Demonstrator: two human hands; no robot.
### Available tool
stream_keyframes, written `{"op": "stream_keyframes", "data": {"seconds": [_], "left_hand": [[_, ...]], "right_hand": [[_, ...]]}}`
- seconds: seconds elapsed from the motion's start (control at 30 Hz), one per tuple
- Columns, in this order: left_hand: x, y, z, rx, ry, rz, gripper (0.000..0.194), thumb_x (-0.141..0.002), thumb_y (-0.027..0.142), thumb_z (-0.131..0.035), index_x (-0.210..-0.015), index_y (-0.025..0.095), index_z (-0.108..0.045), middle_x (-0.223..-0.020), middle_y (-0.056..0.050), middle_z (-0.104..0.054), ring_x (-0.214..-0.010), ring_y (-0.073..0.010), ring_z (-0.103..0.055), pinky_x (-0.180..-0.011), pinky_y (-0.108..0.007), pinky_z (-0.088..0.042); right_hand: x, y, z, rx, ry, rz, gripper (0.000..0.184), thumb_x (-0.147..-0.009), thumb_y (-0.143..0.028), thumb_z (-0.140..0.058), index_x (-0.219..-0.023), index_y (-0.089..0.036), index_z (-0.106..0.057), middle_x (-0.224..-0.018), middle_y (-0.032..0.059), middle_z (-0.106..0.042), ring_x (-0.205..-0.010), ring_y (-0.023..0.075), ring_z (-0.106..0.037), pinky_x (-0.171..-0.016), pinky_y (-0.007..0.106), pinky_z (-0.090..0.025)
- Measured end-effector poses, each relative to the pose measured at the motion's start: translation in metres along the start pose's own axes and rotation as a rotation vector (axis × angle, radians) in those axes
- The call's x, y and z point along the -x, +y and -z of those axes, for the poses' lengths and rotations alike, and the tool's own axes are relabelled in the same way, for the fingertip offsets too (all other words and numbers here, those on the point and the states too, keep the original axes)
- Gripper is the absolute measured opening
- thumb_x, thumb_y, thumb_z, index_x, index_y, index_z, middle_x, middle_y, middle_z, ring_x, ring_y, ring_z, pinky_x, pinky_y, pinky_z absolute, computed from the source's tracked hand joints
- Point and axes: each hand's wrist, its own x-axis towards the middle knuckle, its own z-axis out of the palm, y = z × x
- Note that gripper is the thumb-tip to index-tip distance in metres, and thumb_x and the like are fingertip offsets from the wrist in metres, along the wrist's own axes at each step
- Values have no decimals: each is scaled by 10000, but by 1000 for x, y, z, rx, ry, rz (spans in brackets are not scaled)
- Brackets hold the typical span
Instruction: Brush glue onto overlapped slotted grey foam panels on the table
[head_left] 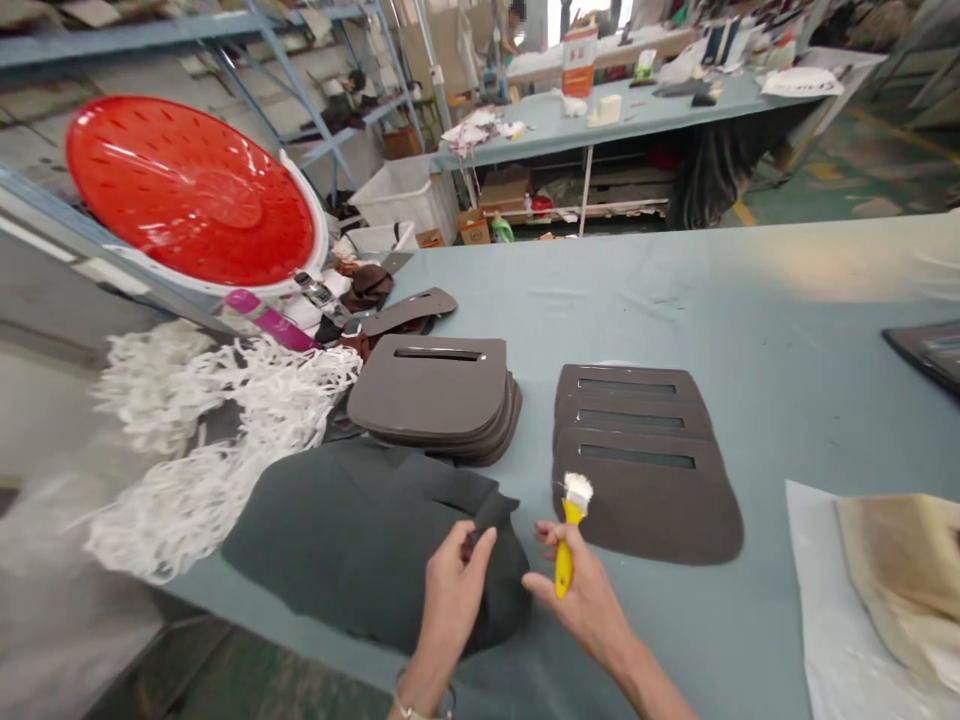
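Observation:
My left hand is over the dark grey-green sheet material, thumb and fingers pinched together on its cut edge. In my right hand is a paintbrush with a yellow handle and pale bristles pointing away from me. Just beyond the brush lie several overlapping brown panels, each with a rectangular slot near its far edge. A taller stack of similar panels sits to the left, behind the dark sheets. The brush's bristles appear over the left edge of the nearest spread panel.
White stringy strips are heaped at the left, with a large red basin tilted behind them. A yellowed pad rests on a white sheet at the right. A second table stands across the back.

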Motion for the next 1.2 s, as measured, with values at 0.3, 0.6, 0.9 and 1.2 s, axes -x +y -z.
{"op": "stream_keyframes", "data": {"seconds": [0.3, 0.6, 0.9, 1.2], "left_hand": [[-9, -47, -56, -240, 82, -110, 482, -840, 502, -446, -1139, 142, -561, -1122, -151, -598, -1071, -267, -556, -908, -428, -447], [-34, -69, -74, -305, -106, 149, 565, -759, 500, -561, -1191, 149, -465, -979, -132, -645, -898, -276, -647, -779, -393, -498], [-42, -40, -137, 70, -230, -70, 597, -767, 505, -519, -1240, 162, -398, -1090, -130, -599, -962, -242, -622, -868, -410, -488], [-42, -24, -158, -126, -105, -376, 437, -835, 359, -470, -1225, 163, -452, -1065, -100, -500, -1021, -235, -534, -896, -446, -469]], "right_hand": [[29, 45, 38, 208, 319, -54, 87, -807, -250, -516, -862, -222, -454, -854, 28, -566, -724, 146, -546, -680, 248, -453], [34, 73, 75, 306, 374, -96, 57, -874, -253, -451, -825, -226, -438, -742, -15, -501, -637, 121, -493, -621, 211, -406], [31, 141, 157, 633, 557, -292, 116, -815, -132, -367, -848, -204, -451, -788, 25, -507, -689, 150, -501, -622, 239, -366], [27, 151, 174, 917, 540, -284, 141, -879, -225, -415, -967, -168, -509, -945, 100, -561, -842, 200, -531, -691, 285, -402]]}}
